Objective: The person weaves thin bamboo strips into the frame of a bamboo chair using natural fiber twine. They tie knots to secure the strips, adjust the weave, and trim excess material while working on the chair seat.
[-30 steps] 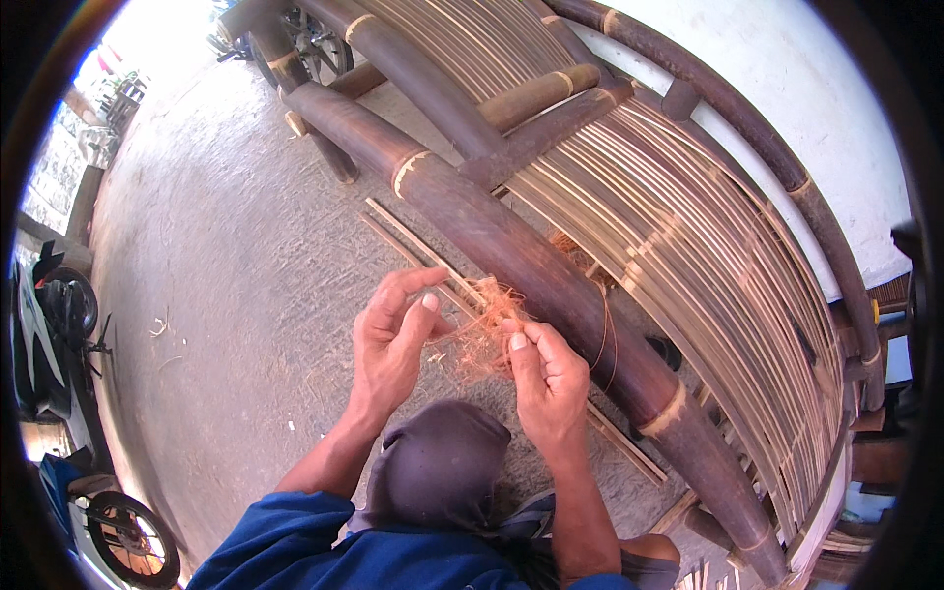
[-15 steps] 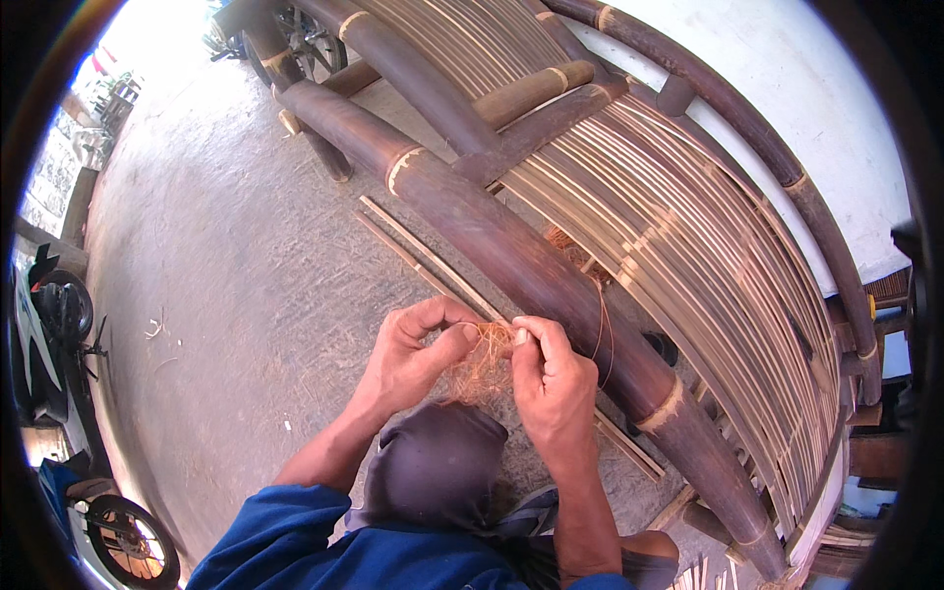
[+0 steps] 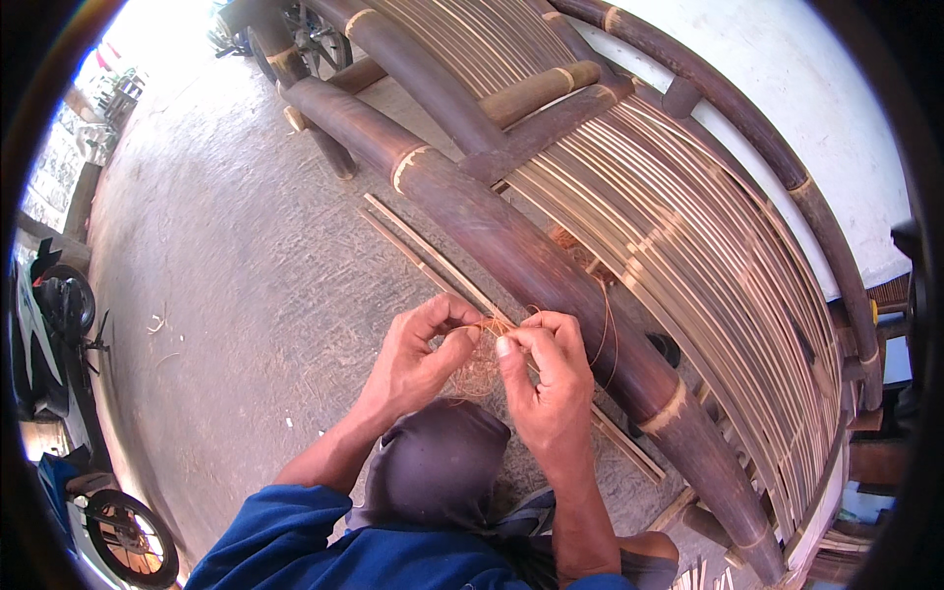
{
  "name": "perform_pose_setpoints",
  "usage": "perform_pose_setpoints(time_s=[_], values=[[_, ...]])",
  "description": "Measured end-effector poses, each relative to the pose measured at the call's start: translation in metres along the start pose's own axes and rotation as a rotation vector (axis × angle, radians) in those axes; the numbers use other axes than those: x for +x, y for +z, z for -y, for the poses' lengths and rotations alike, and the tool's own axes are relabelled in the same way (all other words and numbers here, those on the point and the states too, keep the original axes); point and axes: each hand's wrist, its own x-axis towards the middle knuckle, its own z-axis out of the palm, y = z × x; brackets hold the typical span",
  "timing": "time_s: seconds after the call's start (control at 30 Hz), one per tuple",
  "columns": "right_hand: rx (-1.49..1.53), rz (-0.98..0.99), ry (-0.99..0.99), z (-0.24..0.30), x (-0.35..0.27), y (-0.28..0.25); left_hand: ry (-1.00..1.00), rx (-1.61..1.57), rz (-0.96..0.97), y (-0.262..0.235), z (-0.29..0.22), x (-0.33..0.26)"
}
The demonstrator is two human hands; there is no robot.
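Between my two hands is a loose tangle of thin orange string, hanging above my raised knee. My left hand is closed, pinching the string between thumb and forefinger. My right hand, also closed, pinches strands close beside it, with the thumb pointing up. A strand loops to the right across the thick dark bamboo pole at the front of a bamboo bench. More orange string shows behind that pole, partly hidden. Just beyond my fingers, thin bamboo strips lie on the floor.
Thin slats form the bench's surface, with another dark rail along its far side. Concrete floor spreads to the left, with small scraps on it. Motorcycle parts and a wheel stand at the left edge.
My right hand has shifted its pinch, the thumb now lower and nearer the left hand. My left hand stays almost in place, still holding the string.
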Motion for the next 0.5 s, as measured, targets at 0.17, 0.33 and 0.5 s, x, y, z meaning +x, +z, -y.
perform_pose_setpoints(time_s=[0.17,0.33,0.5], values=[[0.048,-0.097,-0.001,-0.004,0.006,-0.011,-0.047,-0.219,0.018,-0.009,0.007,0.003],[0.261,-0.087,0.219,-0.009,0.012,-0.036,-0.090,-0.262,0.021,-0.022,0.013,0.005],[0.614,-0.094,0.340,-0.008,0.029,-0.055,-0.210,-0.308,0.121,-0.031,0.008,0.007]])
